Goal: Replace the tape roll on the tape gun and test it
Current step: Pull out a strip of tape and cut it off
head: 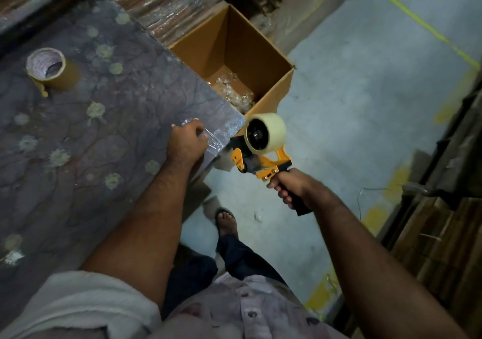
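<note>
My right hand (294, 190) grips the black handle of the yellow tape gun (263, 162), held in the air just off the table's corner. A full roll of clear tape (271, 129) sits on the gun's hub. My left hand (186, 142) rests near the table's right corner, its fingers closed on a crumpled strip of clear tape (211, 140) that lies stuck along the table edge. An almost used-up brown tape roll (50, 68) stands on the table at the far left, well away from both hands.
The table (104, 129) has a dark patterned cover. An open cardboard box (234, 59) with plastic scraps inside stands on the floor beyond the corner. Wrapped stacks sit behind it. Dark wooden stacks (443, 221) line the right. My sandalled foot (225, 222) is below.
</note>
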`<state>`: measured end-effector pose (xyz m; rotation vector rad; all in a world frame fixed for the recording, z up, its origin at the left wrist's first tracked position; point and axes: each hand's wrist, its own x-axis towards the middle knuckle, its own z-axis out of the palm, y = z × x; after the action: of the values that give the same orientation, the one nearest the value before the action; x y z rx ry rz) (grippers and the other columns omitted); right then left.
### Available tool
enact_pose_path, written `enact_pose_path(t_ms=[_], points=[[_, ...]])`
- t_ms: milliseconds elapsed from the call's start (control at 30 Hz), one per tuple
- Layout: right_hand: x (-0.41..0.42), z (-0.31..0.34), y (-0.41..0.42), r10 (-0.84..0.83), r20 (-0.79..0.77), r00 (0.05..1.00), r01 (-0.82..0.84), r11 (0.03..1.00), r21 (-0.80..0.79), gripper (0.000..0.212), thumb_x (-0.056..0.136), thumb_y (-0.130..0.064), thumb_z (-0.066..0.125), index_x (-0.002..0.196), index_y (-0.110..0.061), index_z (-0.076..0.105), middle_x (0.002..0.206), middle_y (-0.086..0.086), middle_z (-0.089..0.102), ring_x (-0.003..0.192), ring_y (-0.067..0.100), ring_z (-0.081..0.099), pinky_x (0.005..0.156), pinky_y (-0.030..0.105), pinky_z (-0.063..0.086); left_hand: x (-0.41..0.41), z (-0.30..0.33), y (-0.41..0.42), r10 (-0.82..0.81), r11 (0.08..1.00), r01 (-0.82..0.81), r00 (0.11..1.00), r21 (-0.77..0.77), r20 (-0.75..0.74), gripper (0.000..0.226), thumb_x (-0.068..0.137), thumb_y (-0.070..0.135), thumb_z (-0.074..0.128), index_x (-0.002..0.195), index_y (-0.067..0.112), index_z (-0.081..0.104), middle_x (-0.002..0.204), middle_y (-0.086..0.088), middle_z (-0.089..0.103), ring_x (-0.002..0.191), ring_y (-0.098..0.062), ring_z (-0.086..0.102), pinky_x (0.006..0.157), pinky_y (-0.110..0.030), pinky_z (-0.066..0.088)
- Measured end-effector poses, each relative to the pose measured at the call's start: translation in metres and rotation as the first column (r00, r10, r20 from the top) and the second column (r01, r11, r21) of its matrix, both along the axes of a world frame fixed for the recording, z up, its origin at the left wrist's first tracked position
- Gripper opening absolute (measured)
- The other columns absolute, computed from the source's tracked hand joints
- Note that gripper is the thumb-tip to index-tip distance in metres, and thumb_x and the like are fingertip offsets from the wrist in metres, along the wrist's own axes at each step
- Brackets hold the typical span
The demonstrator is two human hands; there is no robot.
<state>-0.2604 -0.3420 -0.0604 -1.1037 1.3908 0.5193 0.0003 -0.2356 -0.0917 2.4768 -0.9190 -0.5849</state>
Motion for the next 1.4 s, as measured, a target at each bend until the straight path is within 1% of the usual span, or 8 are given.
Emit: enact_pose_path(t_ms=[367, 500, 633, 767, 1000, 1200, 1300, 1400], points=[[0.067, 0.055, 0.016, 0.047, 0.286, 0.957, -0.050, 0.999, 0.004, 0.032, 0.085, -0.021, 0.063, 0.058, -0.017, 0.046, 0.050, 0.000, 0.040, 0.040, 0.016, 0.034, 0.043, 0.023, 0.029, 0.025, 0.057, 0.045, 0.252, 0.910, -0.323, 0.929, -0.259, -0.271, 0.009, 0.091, 0.017, 0.068, 0.097, 0.024, 0.070, 0.095, 0.002, 0.073, 0.091, -0.015, 0.069, 0.076, -0.025, 0.053], [0.117, 0.085, 0.032, 0.091, 0.433, 0.897, -0.126, 0.991, 0.053, 0.029, 0.087, -0.026, 0.064, 0.063, -0.015, 0.052, 0.054, 0.003, 0.046, 0.043, 0.018, 0.040, 0.043, 0.025, 0.034, 0.048, 0.085, 0.089, 0.349, 0.844, -0.440, 0.885, -0.308, -0.308, 0.005, 0.088, 0.019, 0.071, 0.093, 0.021, 0.072, 0.091, 0.001, 0.074, 0.093, -0.021, 0.071, 0.085, -0.033, 0.055], [0.160, 0.123, 0.062, 0.094, 0.524, 0.847, -0.248, 0.941, 0.232, 0.026, 0.088, -0.031, 0.062, 0.068, -0.017, 0.053, 0.058, 0.002, 0.050, 0.047, 0.016, 0.046, 0.046, 0.025, 0.037, 0.056, 0.125, 0.136, 0.448, 0.639, -0.652, 0.747, -0.409, -0.490, 0.015, 0.093, 0.017, 0.066, 0.101, 0.006, 0.071, 0.098, -0.010, 0.075, 0.089, -0.025, 0.071, 0.075, -0.027, 0.053], [0.181, 0.136, 0.083, -0.020, 0.588, 0.809, -0.269, 0.876, 0.401, 0.027, 0.088, -0.028, 0.056, 0.064, -0.016, 0.057, 0.054, -0.001, 0.050, 0.043, 0.014, 0.046, 0.044, 0.020, 0.037, 0.052, 0.150, 0.166, 0.454, 0.522, -0.774, 0.607, -0.357, -0.652, 0.022, 0.100, 0.037, 0.055, 0.100, 0.019, 0.068, 0.107, -0.001, 0.077, 0.089, -0.016, 0.071, 0.072, -0.029, 0.046], [0.227, 0.140, 0.136, 0.061, 0.597, 0.800, -0.382, 0.819, 0.428, 0.023, 0.086, -0.026, 0.055, 0.065, -0.015, 0.058, 0.054, -0.002, 0.048, 0.041, 0.012, 0.042, 0.044, 0.020, 0.033, 0.052, 0.174, 0.247, 0.498, 0.307, -0.876, 0.482, -0.373, -0.721, 0.028, 0.102, 0.043, 0.050, 0.098, 0.021, 0.067, 0.111, -0.001, 0.075, 0.097, -0.020, 0.072, 0.079, -0.033, 0.047], [0.264, 0.097, 0.140, 0.311, 0.473, 0.825, -0.291, 0.950, -0.117, 0.029, 0.087, -0.027, 0.048, 0.060, -0.017, 0.051, 0.054, 0.003, 0.046, 0.039, 0.017, 0.040, 0.041, 0.027, 0.038, 0.043, 0.158, 0.302, 0.559, 0.197, -0.931, 0.364, -0.308, -0.745, 0.024, 0.102, 0.039, 0.051, 0.098, 0.020, 0.066, 0.108, -0.002, 0.074, 0.091, -0.019, 0.069, 0.075, -0.032, 0.045], [0.278, 0.074, 0.137, 0.563, 0.249, 0.788, -0.315, 0.715, -0.624, 0.034, 0.091, -0.039, 0.053, 0.101, -0.010, 0.068, 0.094, 0.024, 0.067, 0.086, 0.038, 0.066, 0.082, 0.047, 0.050, 0.038, 0.143, 0.317, 0.578, 0.179, -0.949, 0.316, -0.261, -0.752, 0.025, 0.101, 0.040, 0.052, 0.099, 0.019, 0.067, 0.104, 0.000, 0.076, 0.085, -0.017, 0.069, 0.071, -0.030, 0.044], [0.289, 0.057, 0.140, 0.554, 0.105, 0.826, -0.288, 0.574, -0.767, 0.049, 0.095, -0.032, 0.054, 0.130, 0.000, 0.046, 0.126, 0.032, 0.060, 0.117, 0.048, 0.058, 0.094, 0.048, 0.045, 0.037, 0.127, 0.321, 0.587, 0.199, -0.958, 0.286, -0.207, -0.757, 0.025, 0.102, 0.038, 0.051, 0.103, 0.017, 0.066, 0.102, 0.001, 0.075, 0.081, -0.015, 0.068, 0.063, -0.027, 0.042]])
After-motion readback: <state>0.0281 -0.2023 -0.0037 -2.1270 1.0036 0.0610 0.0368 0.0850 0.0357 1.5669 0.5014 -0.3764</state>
